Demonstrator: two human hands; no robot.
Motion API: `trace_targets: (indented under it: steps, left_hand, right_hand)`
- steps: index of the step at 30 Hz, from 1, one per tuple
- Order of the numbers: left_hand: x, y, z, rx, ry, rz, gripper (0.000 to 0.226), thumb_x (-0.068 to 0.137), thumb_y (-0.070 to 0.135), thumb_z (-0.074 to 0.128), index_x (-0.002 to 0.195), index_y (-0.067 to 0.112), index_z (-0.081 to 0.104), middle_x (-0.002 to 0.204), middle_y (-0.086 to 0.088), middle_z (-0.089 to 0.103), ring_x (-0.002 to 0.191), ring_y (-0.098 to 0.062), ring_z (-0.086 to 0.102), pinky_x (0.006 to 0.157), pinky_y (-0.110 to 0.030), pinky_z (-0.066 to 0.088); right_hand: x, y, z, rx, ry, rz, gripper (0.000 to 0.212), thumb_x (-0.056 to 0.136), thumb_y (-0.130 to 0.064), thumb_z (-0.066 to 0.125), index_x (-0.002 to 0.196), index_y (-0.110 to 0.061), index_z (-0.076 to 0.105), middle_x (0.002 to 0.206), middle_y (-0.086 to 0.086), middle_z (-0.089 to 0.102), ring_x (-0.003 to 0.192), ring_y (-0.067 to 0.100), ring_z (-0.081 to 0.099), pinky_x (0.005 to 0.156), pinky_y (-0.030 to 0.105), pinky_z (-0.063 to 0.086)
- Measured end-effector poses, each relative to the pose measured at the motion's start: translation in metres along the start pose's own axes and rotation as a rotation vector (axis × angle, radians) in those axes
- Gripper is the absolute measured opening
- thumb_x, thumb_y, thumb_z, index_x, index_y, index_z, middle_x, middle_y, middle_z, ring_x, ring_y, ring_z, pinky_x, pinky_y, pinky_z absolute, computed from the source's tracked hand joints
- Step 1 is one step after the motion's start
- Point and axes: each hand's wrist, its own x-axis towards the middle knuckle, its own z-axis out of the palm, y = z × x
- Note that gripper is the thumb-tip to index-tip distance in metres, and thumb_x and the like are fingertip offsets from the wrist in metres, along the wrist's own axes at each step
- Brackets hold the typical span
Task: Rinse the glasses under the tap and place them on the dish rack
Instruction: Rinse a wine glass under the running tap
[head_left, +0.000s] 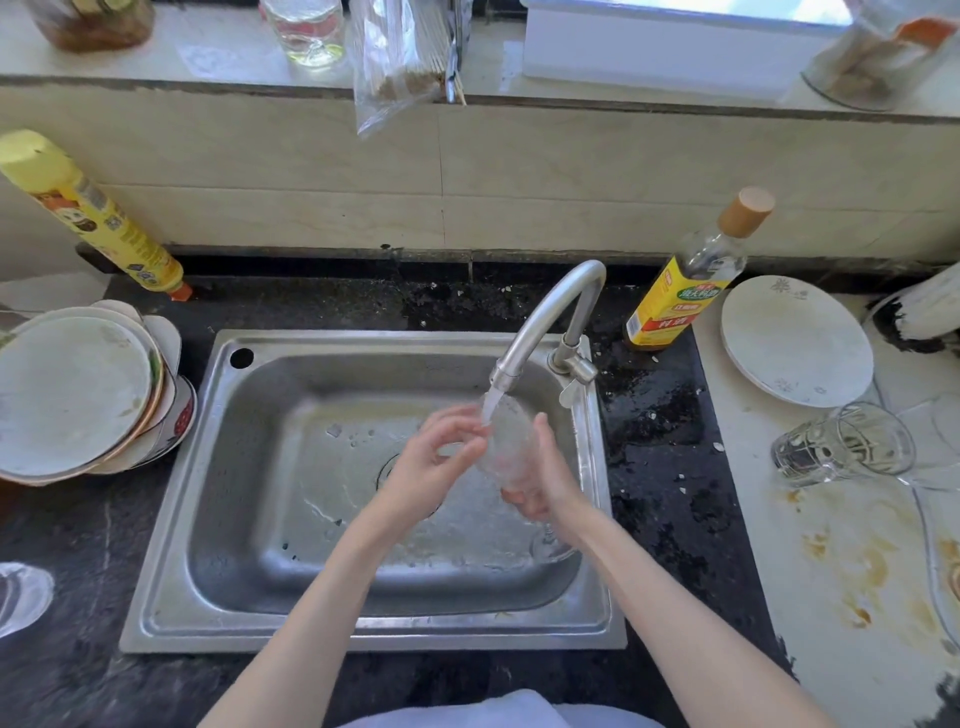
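My forearms reach out from just below the camera over the sink (171, 525), and between them my two hands meet under the tap (545, 322). My right hand (550, 480) wraps the bowl of a stemmed glass (511, 449) from its far side, fingers curled around it; the stem and foot hang below my palm, tilted toward me. My left hand (434, 462) comes in from the other side, its fingers (457, 421) bent and touching the glass near the rim, thumb pressing the wall. The water stream (491, 408) falls just above my left fingertips, onto the upper part of the glass.

I judge this to be the rinsing step, mid-way through. Well off to the right of my right hand, a tumbler (844, 444) lies on its side on the counter (649, 441), near a white plate (795, 340). I cannot see a dish rack; the next move calls for finding it and carrying the wet, slippery glass there with a firm hold.
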Motion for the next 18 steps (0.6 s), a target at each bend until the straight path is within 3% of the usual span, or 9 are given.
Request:
trace_targets:
  steps: [2, 6, 9, 13, 16, 18]
  left_hand:
    - [0.001, -0.003, -0.013, 0.130, -0.036, 0.063, 0.016, 0.088, 0.012, 0.061, 0.092, 0.026, 0.066, 0.119, 0.017, 0.051, 0.101, -0.008, 0.058, 0.086, -0.023, 0.050]
    - [0.004, -0.004, -0.021, 0.197, -0.010, 0.064, 0.018, 0.086, 0.013, 0.064, 0.090, 0.031, 0.065, 0.108, 0.014, 0.058, 0.089, -0.003, 0.057, 0.080, -0.023, 0.049]
    - [0.005, -0.019, -0.015, 0.137, 0.094, -0.105, 0.014, 0.089, 0.016, 0.061, 0.099, 0.026, 0.061, 0.102, 0.012, 0.062, 0.090, -0.008, 0.060, 0.084, -0.027, 0.049]
    - [0.002, -0.049, -0.008, 0.032, 0.012, -0.398, 0.028, 0.094, 0.013, 0.053, 0.122, 0.014, 0.056, 0.121, -0.002, 0.059, 0.097, -0.013, 0.058, 0.073, -0.020, 0.048]
    - [-0.002, -0.056, -0.007, 0.010, -0.042, -0.451, 0.034, 0.095, 0.014, 0.052, 0.128, 0.014, 0.052, 0.128, -0.002, 0.055, 0.106, -0.015, 0.058, 0.073, -0.020, 0.048]
    - [-0.005, -0.051, -0.008, -0.012, -0.045, -0.429, 0.032, 0.093, 0.014, 0.054, 0.125, 0.015, 0.054, 0.124, -0.002, 0.057, 0.102, -0.016, 0.060, 0.072, -0.021, 0.050]
  right_hand:
    - [0.004, -0.003, -0.009, 0.003, -0.090, 0.118, 0.071, 0.092, -0.065, 0.008, 0.080, -0.014, 0.057, 0.042, -0.006, 0.047, 0.029, 0.004, 0.033, 0.030, 0.014, 0.014]
    - [0.008, -0.006, -0.018, -0.032, -0.204, 0.310, 0.076, 0.087, -0.073, 0.008, 0.089, -0.012, 0.053, 0.049, 0.003, 0.052, 0.029, 0.006, 0.024, 0.031, 0.015, 0.017]
    - [0.009, -0.008, -0.013, 0.021, -0.204, 0.378, 0.069, 0.091, -0.067, 0.015, 0.101, -0.009, 0.052, 0.068, 0.009, 0.057, 0.034, 0.006, 0.026, 0.033, 0.014, 0.021]
    - [0.012, 0.000, -0.006, 0.029, -0.146, 0.448, 0.058, 0.096, -0.057, 0.027, 0.105, -0.004, 0.049, 0.078, 0.016, 0.056, 0.035, 0.007, 0.036, 0.033, 0.015, 0.027]
    - [0.010, 0.004, -0.009, -0.003, -0.109, 0.466, 0.053, 0.096, -0.055, 0.032, 0.098, -0.005, 0.048, 0.077, 0.017, 0.057, 0.036, 0.010, 0.038, 0.033, 0.016, 0.029]
    - [0.008, 0.005, -0.010, -0.064, -0.093, 0.430, 0.050, 0.095, -0.057, 0.033, 0.090, -0.009, 0.047, 0.076, 0.015, 0.060, 0.039, 0.011, 0.039, 0.038, 0.017, 0.030]
